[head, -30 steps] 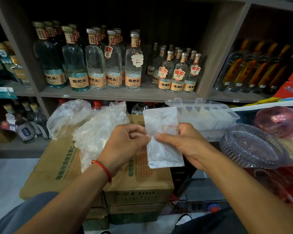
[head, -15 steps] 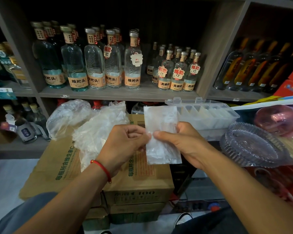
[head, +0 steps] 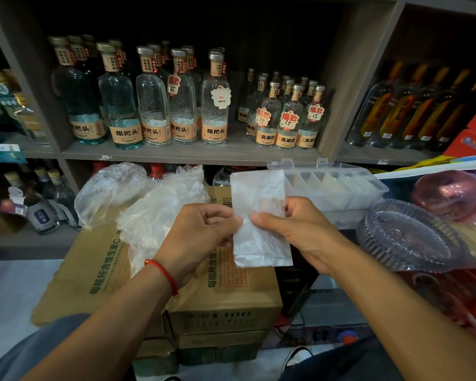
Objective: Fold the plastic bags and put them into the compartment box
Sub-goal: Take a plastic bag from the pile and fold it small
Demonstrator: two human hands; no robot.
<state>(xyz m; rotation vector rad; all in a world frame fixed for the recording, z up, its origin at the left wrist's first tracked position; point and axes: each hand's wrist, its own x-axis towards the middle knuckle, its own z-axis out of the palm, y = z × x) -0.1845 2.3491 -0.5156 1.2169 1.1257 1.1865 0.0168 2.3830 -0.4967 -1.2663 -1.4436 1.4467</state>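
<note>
— Mid-fold, by the look: left hand (head: 201,232) and right hand (head: 294,229) each pinching the folded plastic bag (head: 260,215), held upright in the air over the cardboard cartons (head: 226,292).

— And next?

— Probably one more fold, then across to the compartment box (head: 338,192), lid open, just behind to the right. More loose bags (head: 154,207) heaped to the left, waiting.
</note>
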